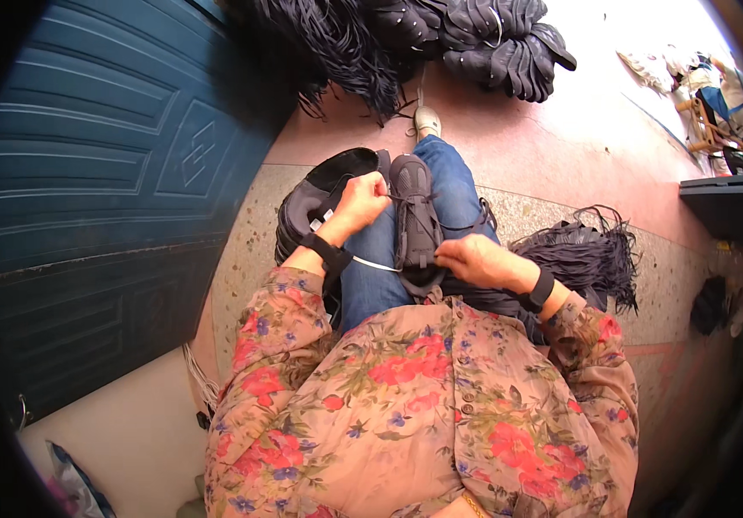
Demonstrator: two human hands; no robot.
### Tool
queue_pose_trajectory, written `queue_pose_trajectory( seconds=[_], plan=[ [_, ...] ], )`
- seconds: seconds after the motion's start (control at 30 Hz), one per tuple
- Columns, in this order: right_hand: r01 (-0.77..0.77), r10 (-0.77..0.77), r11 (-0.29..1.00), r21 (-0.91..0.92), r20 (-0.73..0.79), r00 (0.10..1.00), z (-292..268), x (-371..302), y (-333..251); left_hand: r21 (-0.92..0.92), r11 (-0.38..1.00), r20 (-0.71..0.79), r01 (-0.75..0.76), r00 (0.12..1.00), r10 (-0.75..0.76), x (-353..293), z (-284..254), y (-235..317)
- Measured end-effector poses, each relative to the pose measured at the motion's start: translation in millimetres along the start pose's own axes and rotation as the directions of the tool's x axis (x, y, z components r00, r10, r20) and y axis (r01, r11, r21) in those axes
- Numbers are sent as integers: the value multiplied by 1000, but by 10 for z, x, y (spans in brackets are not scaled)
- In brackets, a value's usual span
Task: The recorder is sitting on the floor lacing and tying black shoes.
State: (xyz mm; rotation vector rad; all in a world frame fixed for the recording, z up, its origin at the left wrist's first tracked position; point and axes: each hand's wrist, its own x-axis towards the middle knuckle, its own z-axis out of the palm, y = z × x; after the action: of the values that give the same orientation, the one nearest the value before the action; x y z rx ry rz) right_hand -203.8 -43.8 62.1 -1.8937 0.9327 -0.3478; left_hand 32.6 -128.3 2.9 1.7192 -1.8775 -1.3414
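A dark grey shoe upper [417,216] lies lengthwise on my lap, toe pointing away from me, with laces threaded across its front. At its left side my left hand [363,204] is closed in a pinch on a dark shoelace [399,198] that runs to the lacing. My right hand [482,261] is at the right edge of the upper's near end, thumb and fingertips pressed together. What those fingertips hold is too small to make out. A white cord [376,263] stretches from near my left wrist to the upper.
Stacked dark uppers [298,207] rest beside my left thigh. To my right is a heap of dark uppers with long laces [579,255]; larger piles [510,47] lie on the floor ahead. A blue panelled door [104,181] stands at left, a dark box-like object [721,207] at far right.
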Motion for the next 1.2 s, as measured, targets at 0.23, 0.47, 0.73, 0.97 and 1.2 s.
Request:
queue_pose_trajectory(
  seconds=[0.23, 0.47, 0.73, 0.97, 1.2],
  plan=[
    [-2, -13, 996, 92, 165, 986, 3, -347, -247, 293, 952, -188, -85, 971, 144, -81, 313, 72],
    [-165, 155, 976, 145, 80, 985, -220, -426, -263, 165, 945, -172, -282, 935, 309, 214, 101, 88],
    [-139, 131, 981, 137, 64, 989, -88, -374, -301, 535, 781, 373, -322, 920, 124, 423, 336, 554],
    [-9, 16, 992, 127, -57, 998, -27, -366, -236, 451, 857, 319, -249, 942, 106, 651, 475, 430],
    [-15, 21, 995, 94, -63, 998, -217, -359, -439, 243, 956, 233, -165, 966, 107, 690, 477, 316]
  ],
)
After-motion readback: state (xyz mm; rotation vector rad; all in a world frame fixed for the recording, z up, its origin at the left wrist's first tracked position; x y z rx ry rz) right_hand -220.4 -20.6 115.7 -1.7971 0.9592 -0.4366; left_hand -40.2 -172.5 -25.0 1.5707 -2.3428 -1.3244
